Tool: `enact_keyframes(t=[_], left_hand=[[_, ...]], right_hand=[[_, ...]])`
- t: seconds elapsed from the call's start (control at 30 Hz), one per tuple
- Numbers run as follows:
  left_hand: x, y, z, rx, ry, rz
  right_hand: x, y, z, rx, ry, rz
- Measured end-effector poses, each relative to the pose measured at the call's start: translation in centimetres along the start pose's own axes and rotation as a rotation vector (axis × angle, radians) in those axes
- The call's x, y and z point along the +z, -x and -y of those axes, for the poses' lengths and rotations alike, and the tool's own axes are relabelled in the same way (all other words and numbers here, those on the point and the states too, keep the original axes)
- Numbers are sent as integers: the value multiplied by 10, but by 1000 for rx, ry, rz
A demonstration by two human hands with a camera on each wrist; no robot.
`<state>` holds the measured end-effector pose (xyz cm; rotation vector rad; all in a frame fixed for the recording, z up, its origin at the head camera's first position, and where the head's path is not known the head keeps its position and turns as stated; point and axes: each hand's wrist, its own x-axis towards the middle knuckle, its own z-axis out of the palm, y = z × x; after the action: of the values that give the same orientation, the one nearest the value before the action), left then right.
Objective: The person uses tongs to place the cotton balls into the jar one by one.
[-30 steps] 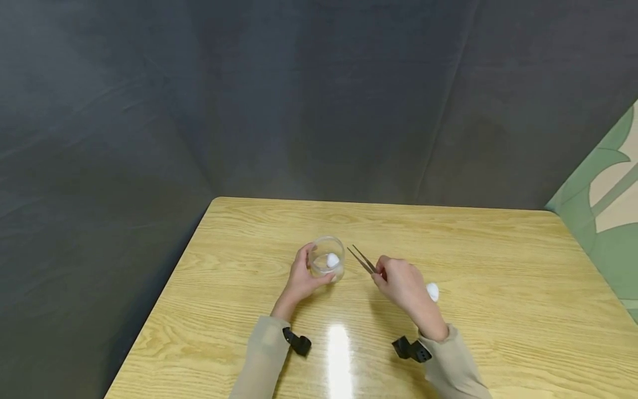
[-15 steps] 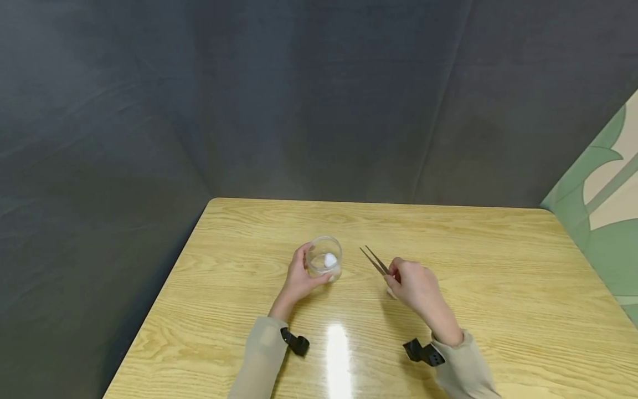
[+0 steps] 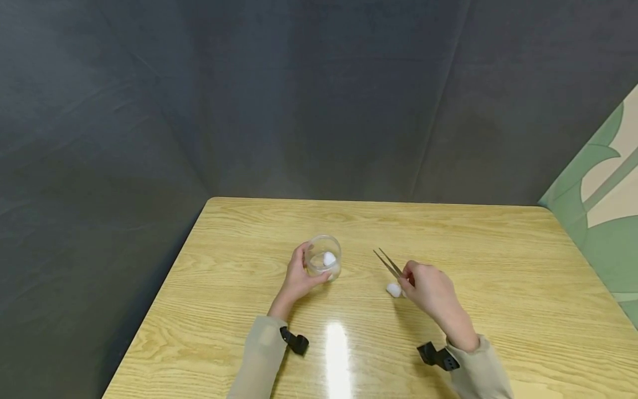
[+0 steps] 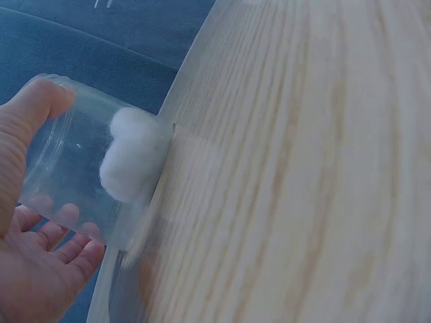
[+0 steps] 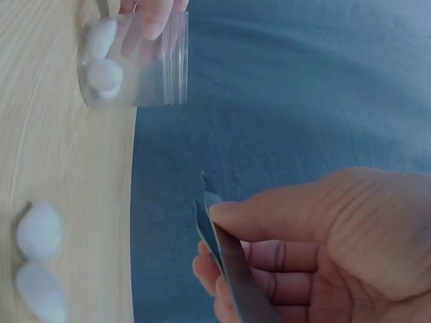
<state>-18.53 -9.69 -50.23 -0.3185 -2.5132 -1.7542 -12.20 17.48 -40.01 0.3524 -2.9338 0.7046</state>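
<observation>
Head view: to grab the loose balls (image 3: 394,290) on the bench (image 3: 239,249), right of the jar (image 3: 315,259), dip the tweezers (image 3: 397,272) near and squeeze softly. Your left hand (image 3: 297,281) grips that jar; your right hand (image 3: 432,293) pinches the tweezers. Left wrist view: white balls (image 4: 130,165) sit inside the jar. Right wrist view: your thumb (image 5: 276,214) lies on the slightly spread tweezers.

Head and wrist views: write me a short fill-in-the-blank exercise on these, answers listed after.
The left hand grips a clear jar, while the tweezers are in the ____ hand.
In the right wrist view, ____ cotton balls lie on the wooden table outside the jar.
The cotton inside the jar is ____ in color.
The tweezers' tips stand ____ rather than touching.

Missing words: right; two; white; apart.
</observation>
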Motion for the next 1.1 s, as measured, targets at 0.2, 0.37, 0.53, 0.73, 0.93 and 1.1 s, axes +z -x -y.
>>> enact_keyframes(t=[0.2, 0.37, 0.53, 0.73, 0.93, 1.1], left_hand=[[-1, 0, -1, -6, 17, 2], [0, 0, -2, -1, 29, 1], [1, 0, -2, -9, 28, 4], [1, 0, -2, -12, 20, 3], [0, 1, -3, 8, 28, 4], [-1, 1, -3, 9, 37, 5]], right_hand=[[-1, 5, -7, -3, 14, 1], [1, 11, -13, -15, 34, -8], [2, 18, -19, 0, 49, 5], [4, 25, -23, 10, 49, 14], [8, 30, -28, 13, 51, 36], [12, 33, -30, 19, 62, 71]])
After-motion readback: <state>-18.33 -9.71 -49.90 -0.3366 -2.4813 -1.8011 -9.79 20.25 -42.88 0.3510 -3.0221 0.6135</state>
